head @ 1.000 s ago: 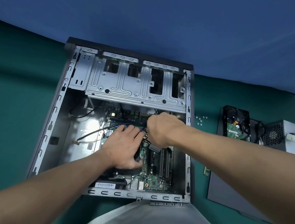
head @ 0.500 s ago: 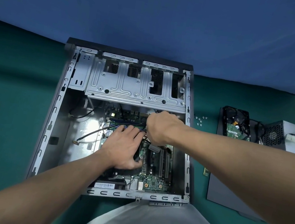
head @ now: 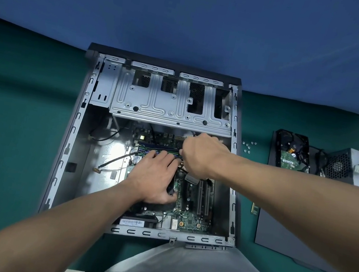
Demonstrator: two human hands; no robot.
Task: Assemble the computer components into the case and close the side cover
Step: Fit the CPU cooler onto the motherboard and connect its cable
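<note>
Open grey case (head: 83,191) lies flat, green motherboard (head: 190,223) inside, side cover (head: 287,237) beside it.

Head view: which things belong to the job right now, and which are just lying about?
In use: open grey metal computer case, green motherboard, thin black cable, left hand, right hand.
Aside: black hard drive, grey boxy power supply, dark grey side cover, small silver screws.

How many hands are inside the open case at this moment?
2. The left hand rests flat on the motherboard mid-case; the right hand, just beyond it, grips black cables below the drive cage.
</note>
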